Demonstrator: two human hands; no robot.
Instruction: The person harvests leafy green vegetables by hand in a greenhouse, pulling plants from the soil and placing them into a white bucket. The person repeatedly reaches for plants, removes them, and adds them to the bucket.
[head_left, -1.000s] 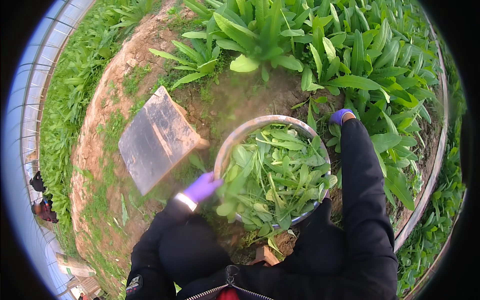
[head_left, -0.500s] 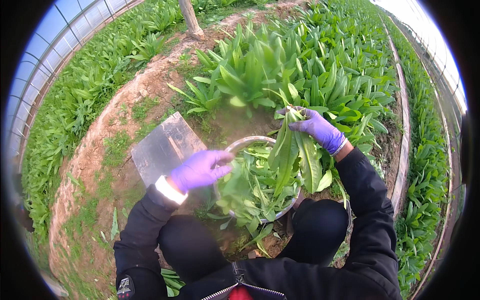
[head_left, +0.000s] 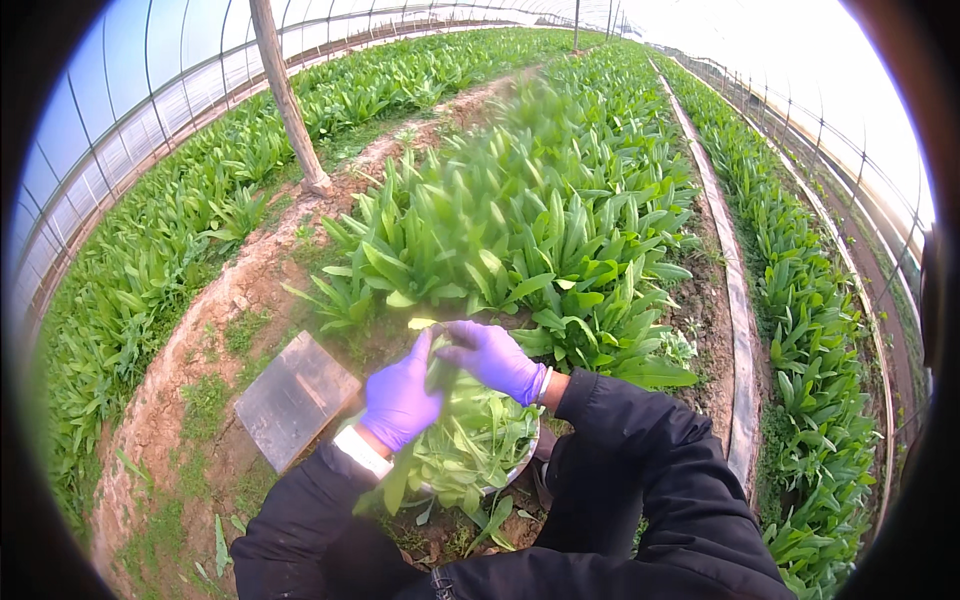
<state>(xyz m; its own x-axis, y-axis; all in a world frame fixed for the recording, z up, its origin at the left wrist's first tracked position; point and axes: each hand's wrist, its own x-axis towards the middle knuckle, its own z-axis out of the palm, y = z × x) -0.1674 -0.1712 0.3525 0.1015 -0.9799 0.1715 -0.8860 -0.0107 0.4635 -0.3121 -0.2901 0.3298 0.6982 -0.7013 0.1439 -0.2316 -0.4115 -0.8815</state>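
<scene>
Both my purple-gloved hands meet above a round basin [head_left: 521, 463] heaped with loose green leaves [head_left: 475, 445]. My left hand [head_left: 402, 398] is closed around a bunch of long leafy greens [head_left: 438, 372], thumb upward. My right hand [head_left: 498, 360] comes in from the other side, fingers closed at the top of the same bunch, close to its pale stem end [head_left: 421, 323]. Part of the bunch is hidden behind my fingers, and its leaves are blurred.
A flat dark board [head_left: 297, 400] lies on the soil left of the basin. Dense leafy plants [head_left: 520, 230] grow just ahead. Behind the board runs a bare earth ridge [head_left: 225, 290] with a wooden post [head_left: 288, 100]. A pale strip [head_left: 735, 330] edges the bed at right.
My right hand has brought the greens left and over the basin, and my left hand has closed on them. The view has tilted up, showing more of the rows.
</scene>
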